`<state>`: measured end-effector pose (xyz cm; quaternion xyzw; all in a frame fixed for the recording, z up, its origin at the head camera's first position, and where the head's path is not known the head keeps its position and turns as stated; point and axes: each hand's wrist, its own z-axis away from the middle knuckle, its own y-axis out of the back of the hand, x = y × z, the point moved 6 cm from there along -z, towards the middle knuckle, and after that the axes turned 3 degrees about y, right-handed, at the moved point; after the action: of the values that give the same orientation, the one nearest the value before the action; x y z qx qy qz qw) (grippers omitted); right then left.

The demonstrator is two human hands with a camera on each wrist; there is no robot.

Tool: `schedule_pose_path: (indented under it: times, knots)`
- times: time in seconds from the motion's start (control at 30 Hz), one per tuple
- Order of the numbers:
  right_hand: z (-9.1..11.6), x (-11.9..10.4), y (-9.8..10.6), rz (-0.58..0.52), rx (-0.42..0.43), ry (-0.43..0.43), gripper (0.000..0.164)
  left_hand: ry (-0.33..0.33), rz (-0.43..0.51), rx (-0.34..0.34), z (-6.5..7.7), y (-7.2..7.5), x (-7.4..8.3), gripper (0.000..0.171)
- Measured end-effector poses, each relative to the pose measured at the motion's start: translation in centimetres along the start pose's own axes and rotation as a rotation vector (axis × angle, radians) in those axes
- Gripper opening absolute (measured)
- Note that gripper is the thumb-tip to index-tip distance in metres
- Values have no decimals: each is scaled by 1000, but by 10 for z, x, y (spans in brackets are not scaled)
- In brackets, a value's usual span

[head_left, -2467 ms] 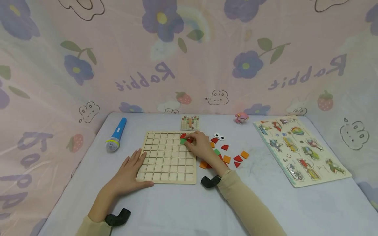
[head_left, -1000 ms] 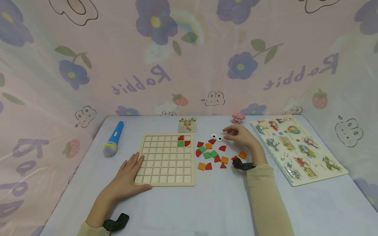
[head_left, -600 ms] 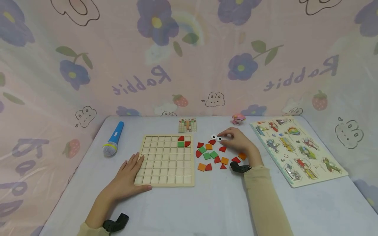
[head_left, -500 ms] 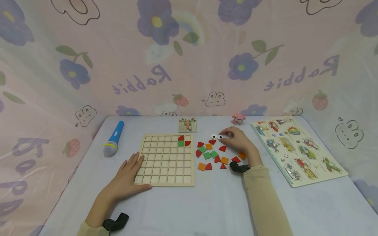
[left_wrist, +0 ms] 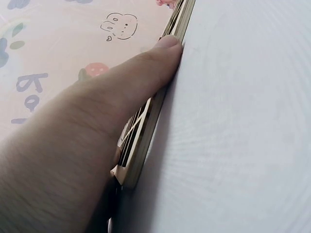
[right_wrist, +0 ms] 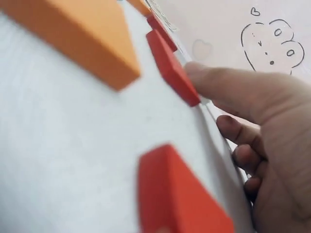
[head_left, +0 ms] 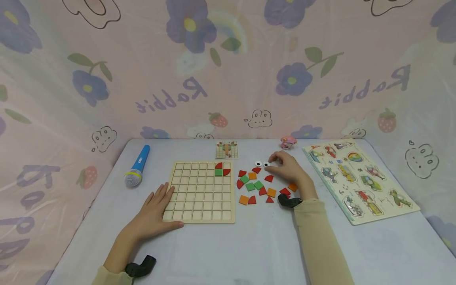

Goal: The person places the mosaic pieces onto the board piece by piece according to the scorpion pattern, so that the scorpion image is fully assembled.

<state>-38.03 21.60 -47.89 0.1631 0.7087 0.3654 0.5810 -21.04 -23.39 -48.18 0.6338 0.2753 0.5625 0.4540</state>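
In the head view my left hand [head_left: 153,215] rests at the left near corner of the wooden grid board [head_left: 199,198]. Its fingers lie along the left side and its thumb [left_wrist: 165,53] lies along the near edge. Two red quarter-circle pieces [head_left: 219,165] and a green square [head_left: 218,172] sit in the board's far right cells. My right hand [head_left: 290,170] pinches the right one of two white eye discs [head_left: 266,164] between thumb and index finger. Beside it lies the other eye disc [head_left: 258,164]. The right wrist view hides the pinched disc behind the thumb.
Loose red, green and orange pieces [head_left: 258,185] lie scattered right of the board. A small pattern card [head_left: 227,149] lies beyond it. A blue toy microphone [head_left: 139,163] is at left, a pink figurine [head_left: 287,142] at the back, a picture puzzle board [head_left: 360,182] at right.
My right hand has left the board's far right cells, moved right to the eye discs and taken hold of one. That disc has shifted slightly away from me. The left hand stays put.
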Motion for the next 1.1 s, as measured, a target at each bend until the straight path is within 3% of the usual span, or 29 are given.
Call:
schedule_pose_path:
  times: [0.33,0.63,1.1]
  knots:
    - [0,-3,1,44,-3,67,30,10,-7,-12,-2,-2,-2,127]
    - [0,-2,2,37,8,-18,33,0,-9,-6,-3,-2,-2,127]
    - [1,-13,4,31,52,-74,34,5,-19,3,0,0,1,126]
